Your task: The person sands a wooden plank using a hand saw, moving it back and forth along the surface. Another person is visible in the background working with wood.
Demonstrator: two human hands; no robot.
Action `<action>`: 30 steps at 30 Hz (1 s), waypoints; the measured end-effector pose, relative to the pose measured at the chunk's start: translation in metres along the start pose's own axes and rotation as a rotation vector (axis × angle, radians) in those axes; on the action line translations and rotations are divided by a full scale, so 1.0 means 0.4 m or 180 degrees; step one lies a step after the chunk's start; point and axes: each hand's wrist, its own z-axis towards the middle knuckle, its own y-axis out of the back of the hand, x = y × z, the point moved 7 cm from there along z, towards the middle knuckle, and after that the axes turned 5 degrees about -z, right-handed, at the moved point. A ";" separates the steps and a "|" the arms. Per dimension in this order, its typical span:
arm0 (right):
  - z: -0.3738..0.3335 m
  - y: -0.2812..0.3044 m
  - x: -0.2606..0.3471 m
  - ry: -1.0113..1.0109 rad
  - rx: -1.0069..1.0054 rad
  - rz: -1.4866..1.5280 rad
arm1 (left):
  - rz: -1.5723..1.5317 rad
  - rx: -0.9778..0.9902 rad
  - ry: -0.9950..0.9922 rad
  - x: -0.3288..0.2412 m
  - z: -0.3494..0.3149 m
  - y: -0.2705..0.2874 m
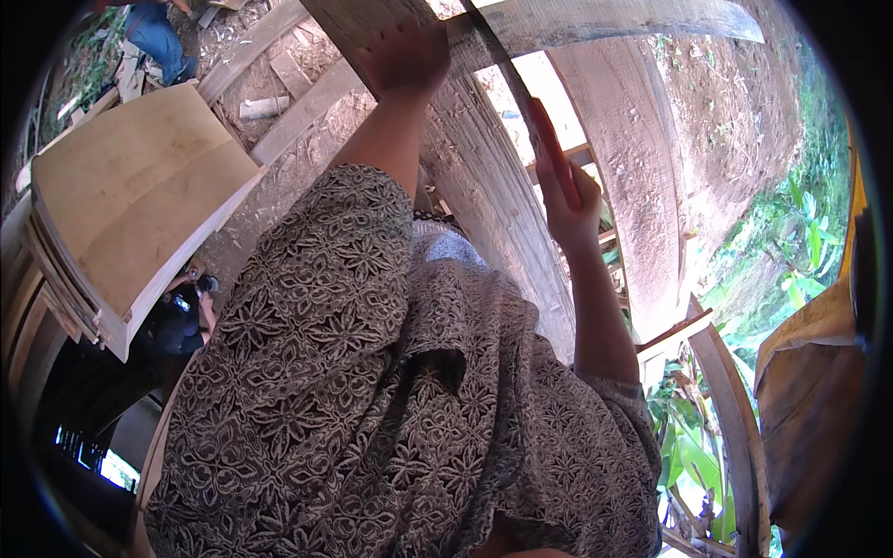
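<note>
My right hand (574,200) is wrapped round the red handle (553,147) of a handsaw. Its narrow dark blade (503,67), seen nearly edge-on, runs up and left to the top of the picture. Near the top it crosses the end of a long pale plank (614,22) that stretches off to the right. Left of the blade, my left hand (406,61) presses down on a brown wooden board (346,26) with its fingers apart. A thick weathered beam (493,186) lies below, between my two arms. Whether the teeth are in the wood cannot be made out.
A wide board (635,158) slopes down on the right. Stacked pale sheets (139,186) stand at the left, with a crouching person (181,312) beside them. Another person's jeans (156,42) show at top left, near wood scraps. Plants (809,242) and a tan tarp (809,363) lie right.
</note>
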 end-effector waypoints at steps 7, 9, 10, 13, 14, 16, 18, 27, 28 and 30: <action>-0.231 0.137 -0.040 -0.0064 0.0216 -0.0528 | -0.0252 -0.0239 -0.1127 0.034 -0.002 -0.009; -0.159 0.105 -0.002 0.0224 0.0129 -0.0430 | -0.0328 -0.0235 -0.1137 0.040 -0.007 -0.017; -0.106 0.068 0.014 0.0362 0.0125 -0.0362 | -0.0304 -0.0101 -0.1130 0.038 -0.006 -0.020; 0.164 -0.096 0.012 0.0310 0.0126 -0.0006 | -0.0275 0.0080 -0.1120 0.030 -0.011 -0.021; 0.249 -0.132 0.062 0.0463 -0.0006 0.0185 | -0.0282 0.0044 -0.1176 0.007 -0.004 -0.014; 0.378 -0.181 0.154 0.0616 -0.0226 -0.0138 | -0.0209 -0.0105 -0.1108 0.003 -0.005 -0.001; 0.433 -0.211 0.163 0.0728 -0.0350 -0.0178 | -0.0188 -0.0047 -0.1035 0.008 -0.013 0.009; -0.091 0.044 -0.035 -0.0073 0.0135 -0.0157 | 0.0326 -0.0084 -0.1204 0.038 0.013 -0.076; -0.167 0.081 -0.064 -0.0124 0.0042 -0.0076 | 0.0336 -0.0271 -0.1351 0.030 0.013 -0.066; -0.277 0.141 -0.053 -0.0179 0.0060 -0.0128 | 0.0123 -0.0434 -0.1372 0.038 0.008 -0.048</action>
